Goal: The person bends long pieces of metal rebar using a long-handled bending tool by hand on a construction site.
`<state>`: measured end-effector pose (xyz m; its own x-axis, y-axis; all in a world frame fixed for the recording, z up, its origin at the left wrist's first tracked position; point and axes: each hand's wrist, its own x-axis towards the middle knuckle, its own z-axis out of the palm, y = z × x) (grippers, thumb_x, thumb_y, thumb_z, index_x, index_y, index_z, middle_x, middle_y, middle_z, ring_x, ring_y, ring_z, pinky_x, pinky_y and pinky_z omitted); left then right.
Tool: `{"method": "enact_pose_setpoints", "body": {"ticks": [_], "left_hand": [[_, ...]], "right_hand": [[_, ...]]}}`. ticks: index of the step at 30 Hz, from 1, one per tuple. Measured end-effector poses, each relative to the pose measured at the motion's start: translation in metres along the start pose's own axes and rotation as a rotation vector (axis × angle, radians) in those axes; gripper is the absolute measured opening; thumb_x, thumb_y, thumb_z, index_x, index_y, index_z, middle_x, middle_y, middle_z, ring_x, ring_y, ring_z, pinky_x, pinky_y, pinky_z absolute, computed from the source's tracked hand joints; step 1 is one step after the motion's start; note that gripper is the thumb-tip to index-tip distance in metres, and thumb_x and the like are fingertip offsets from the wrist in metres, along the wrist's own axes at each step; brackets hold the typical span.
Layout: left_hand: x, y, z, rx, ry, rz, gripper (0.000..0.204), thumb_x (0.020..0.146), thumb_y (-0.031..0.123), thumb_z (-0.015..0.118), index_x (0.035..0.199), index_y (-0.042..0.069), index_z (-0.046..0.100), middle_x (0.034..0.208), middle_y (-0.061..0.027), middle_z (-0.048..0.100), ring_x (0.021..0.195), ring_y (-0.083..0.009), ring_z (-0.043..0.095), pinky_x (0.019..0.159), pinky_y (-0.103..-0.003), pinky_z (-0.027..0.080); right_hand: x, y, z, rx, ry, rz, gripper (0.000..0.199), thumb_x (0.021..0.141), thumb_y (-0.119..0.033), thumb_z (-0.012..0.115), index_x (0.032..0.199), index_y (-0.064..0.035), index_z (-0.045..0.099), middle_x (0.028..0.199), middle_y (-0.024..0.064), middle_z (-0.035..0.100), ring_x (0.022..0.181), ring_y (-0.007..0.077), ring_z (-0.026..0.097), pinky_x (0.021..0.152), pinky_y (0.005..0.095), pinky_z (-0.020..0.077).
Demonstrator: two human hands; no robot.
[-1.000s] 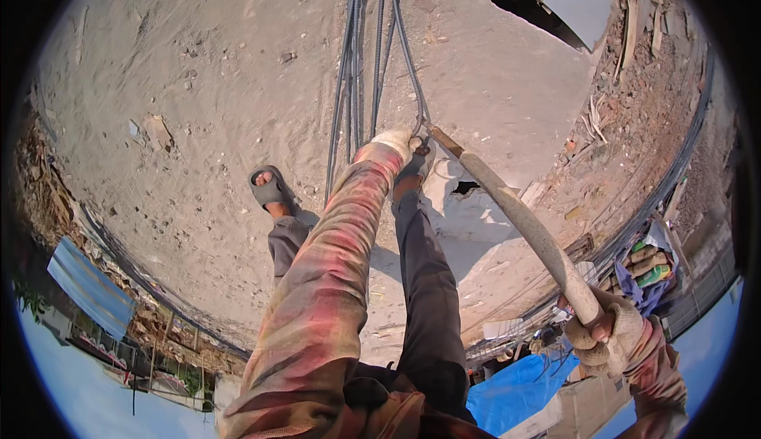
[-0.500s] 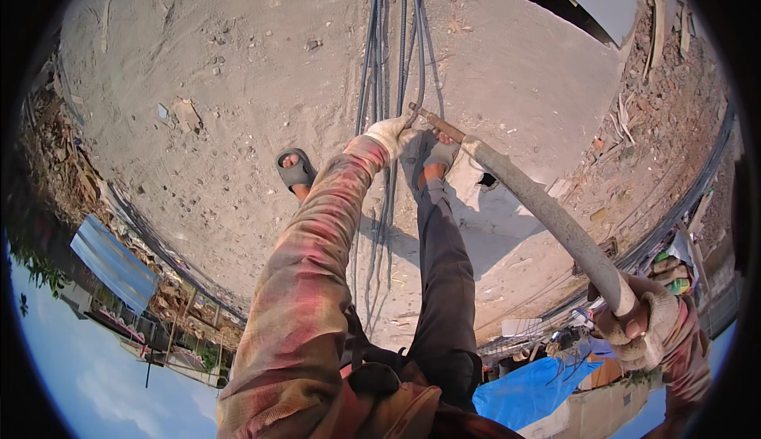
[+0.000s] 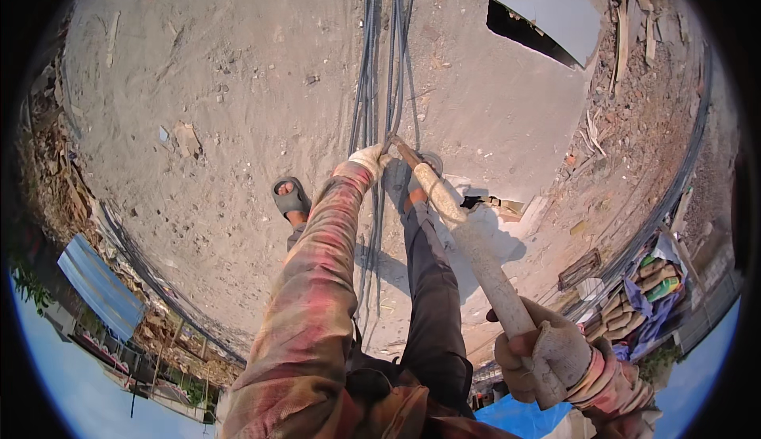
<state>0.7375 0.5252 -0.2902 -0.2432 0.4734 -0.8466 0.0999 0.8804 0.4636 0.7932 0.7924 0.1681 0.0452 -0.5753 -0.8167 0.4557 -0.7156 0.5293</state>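
- The right grip [image 3: 547, 358] is clamped on the near end of a long pale pole [image 3: 474, 247]; it is held that far back probably for leverage.
- The pole's dark metal end [image 3: 406, 151] is set just beside the left grip [image 3: 369, 159], at the steel rods [image 3: 367, 74]; exact contact cannot be made out.
- The rods are stretched beneath and beyond the left grip, and seem to be steadied there; whether its fingers are wrapped round one cannot be told.
- The left sandal [image 3: 296, 199] is planted left of the left grip, the other foot near the metal end, likely for balance.
- A pale panel [image 3: 552, 7] is laid beyond both grips, rightward, beside a dark opening [image 3: 527, 31], perhaps as its cover.
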Motion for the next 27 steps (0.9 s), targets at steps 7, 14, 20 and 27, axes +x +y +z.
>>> {"method": "enact_pose_setpoints", "body": {"ticks": [7,14,20,27], "left_hand": [[-0.008,0.002,0.004,-0.060,0.103,-0.020,0.022,0.093,0.030,0.056,0.102,0.010,0.060,0.093,-0.0179,0.065,0.093,-0.0397,0.061,0.080,-0.044,0.048],[0.000,0.030,0.017,-0.121,0.116,-0.048,0.026,0.091,0.029,0.058,0.108,0.009,0.061,0.100,-0.0204,0.065,0.100,-0.0403,0.060,0.084,-0.046,0.048],[-0.002,0.042,0.017,-0.162,0.070,-0.139,0.032,0.090,0.029,0.059,0.115,0.009,0.062,0.120,-0.0186,0.061,0.118,-0.0368,0.054,0.099,-0.045,0.044],[-0.028,0.051,0.005,-0.066,0.235,-0.232,0.063,0.088,0.040,0.056,0.143,0.014,0.039,0.141,-0.0220,0.045,0.126,-0.0376,0.048,0.105,-0.042,0.040]], "right_hand": [[-0.036,0.005,0.030,-0.291,0.232,0.020,0.066,0.090,-0.016,0.064,0.143,-0.0131,0.025,0.086,0.0166,0.060,0.061,0.0286,0.063,0.047,0.0373,0.0484],[-0.052,-0.027,0.013,0.080,0.283,0.006,0.050,0.097,-0.022,0.055,0.142,-0.0135,0.036,0.093,0.0179,0.060,0.069,0.0297,0.064,0.051,0.0407,0.0536],[-0.054,-0.041,-0.012,0.106,0.322,-0.021,0.049,0.100,-0.024,0.045,0.143,-0.0055,0.033,0.095,0.0232,0.059,0.070,0.0325,0.066,0.060,0.0450,0.0617],[-0.033,-0.004,-0.005,-0.505,0.438,-0.201,0.080,0.084,-0.003,0.066,0.150,-0.0147,0.024,0.096,0.0187,0.059,0.068,0.0256,0.062,0.054,0.0371,0.0533]]}}
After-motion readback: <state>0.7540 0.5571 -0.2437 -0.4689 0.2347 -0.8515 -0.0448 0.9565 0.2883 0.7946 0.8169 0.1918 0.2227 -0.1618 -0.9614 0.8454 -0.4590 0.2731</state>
